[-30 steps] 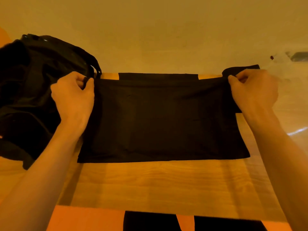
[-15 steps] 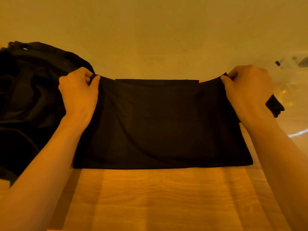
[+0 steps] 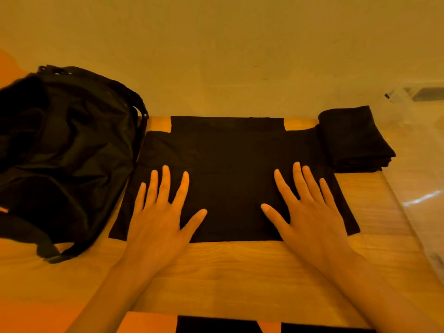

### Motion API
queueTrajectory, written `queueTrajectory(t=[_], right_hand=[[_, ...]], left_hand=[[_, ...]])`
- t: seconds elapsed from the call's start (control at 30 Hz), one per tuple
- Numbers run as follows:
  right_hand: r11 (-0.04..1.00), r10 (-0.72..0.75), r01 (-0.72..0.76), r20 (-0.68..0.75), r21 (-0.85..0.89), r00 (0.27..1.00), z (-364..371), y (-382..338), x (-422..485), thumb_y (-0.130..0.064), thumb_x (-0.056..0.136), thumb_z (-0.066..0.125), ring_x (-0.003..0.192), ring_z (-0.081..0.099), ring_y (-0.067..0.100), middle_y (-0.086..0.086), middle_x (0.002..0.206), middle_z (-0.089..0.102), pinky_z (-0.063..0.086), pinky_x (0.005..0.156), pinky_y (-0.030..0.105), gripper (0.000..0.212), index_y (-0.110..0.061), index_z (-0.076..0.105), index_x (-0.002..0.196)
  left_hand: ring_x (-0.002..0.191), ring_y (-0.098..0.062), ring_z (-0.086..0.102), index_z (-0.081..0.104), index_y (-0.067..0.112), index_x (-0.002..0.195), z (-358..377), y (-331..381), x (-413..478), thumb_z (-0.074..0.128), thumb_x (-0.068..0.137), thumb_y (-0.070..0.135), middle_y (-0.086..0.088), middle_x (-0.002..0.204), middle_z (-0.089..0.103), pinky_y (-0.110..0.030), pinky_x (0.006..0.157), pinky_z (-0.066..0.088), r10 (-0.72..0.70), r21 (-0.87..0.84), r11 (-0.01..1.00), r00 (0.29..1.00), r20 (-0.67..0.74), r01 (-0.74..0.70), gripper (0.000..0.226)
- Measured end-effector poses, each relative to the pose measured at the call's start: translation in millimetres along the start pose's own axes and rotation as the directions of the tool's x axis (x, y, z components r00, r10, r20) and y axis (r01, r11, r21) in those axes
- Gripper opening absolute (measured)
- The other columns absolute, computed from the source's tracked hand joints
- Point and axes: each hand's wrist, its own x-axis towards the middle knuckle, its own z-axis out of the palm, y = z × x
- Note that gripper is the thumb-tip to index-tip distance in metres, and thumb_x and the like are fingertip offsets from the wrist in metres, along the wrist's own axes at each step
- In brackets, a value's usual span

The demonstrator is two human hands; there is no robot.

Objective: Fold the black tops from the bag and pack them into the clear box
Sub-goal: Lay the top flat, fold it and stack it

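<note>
A black top point(image 3: 228, 155) lies folded flat on the wooden table point(image 3: 240, 272), its far edge at the wall. My left hand point(image 3: 161, 212) rests palm down on its near left part, fingers spread and straight. My right hand point(image 3: 305, 207) lies flat on the near right part in the same way. A black bag point(image 3: 62, 150) slumps on the table to the left, touching the top's left edge. A small stack of folded black tops point(image 3: 353, 138) sits at the top's far right corner. The clear box point(image 3: 418, 150) stands at the right edge, only partly in view.
A plain wall runs close behind the table. The bag's straps point(image 3: 55, 251) trail onto the table near the front left. Bare wood shows between the top and the table's near edge.
Both hands let go of the top's upper corners, which they pinched before, and moved toward me to lie flat on the cloth. The top now lies flat on the table.
</note>
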Motion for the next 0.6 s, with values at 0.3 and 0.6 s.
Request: queueTrajectory(t=[0.3,0.6], right_hand=[[1.000,0.018,-0.019,0.108,0.003,0.994,0,-12,-62,-0.087,0.068,-0.029,0.149,-0.027,0.026,0.001,0.162,-0.027,-0.009,0.123,0.052,0.091,-0.046,-0.026,0.150],[0.994,0.107,-0.109,0.232,-0.005,0.967,0,-19,-121,-0.081,0.044,-0.048,0.145,-0.035,0.028,0.002,0.153,-0.041,-0.011,0.122,0.053,0.097,-0.048,-0.045,0.135]], left_hand=[[0.156,-0.035,0.005,0.015,0.029,0.162,4,1,-76,0.009,0.094,0.082,-0.019,0.168,0.008,-0.053,0.124,0.015,-0.033,0.027,0.999,0.999,0.042,0.032,0.087],[0.156,-0.035,0.007,0.019,0.034,0.160,4,8,-118,0.016,0.092,0.085,-0.014,0.168,0.012,-0.057,0.122,0.023,0.004,-0.009,1.000,0.995,0.099,-0.003,0.085]])
